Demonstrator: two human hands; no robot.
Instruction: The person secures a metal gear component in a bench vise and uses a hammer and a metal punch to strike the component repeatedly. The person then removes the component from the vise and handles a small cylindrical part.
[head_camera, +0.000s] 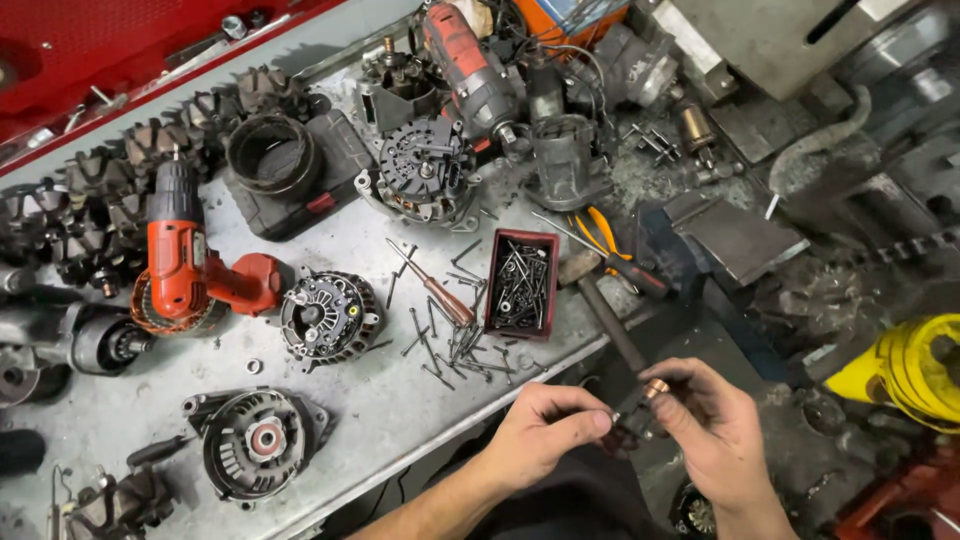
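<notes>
Small dark part (634, 412) (copper-coloured tip) between both hands' fingers (600, 421)

A repair workshop for car electrical parts; a grimy metal workbench (380, 400) carries dismantled alternators (330, 317), a row of rotors (150, 150), an orange cordless drill (185, 255), a red tray of bolts (521, 283), a hammer (600, 300) and pliers (605, 235)

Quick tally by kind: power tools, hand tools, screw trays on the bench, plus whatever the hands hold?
Red drills: 2
Screwdriver: 1
Pliers: 1
Hammer: 1
Red screw tray: 1
Small copper-tipped part, held by left hand and right hand: 1
Total: 7
</notes>
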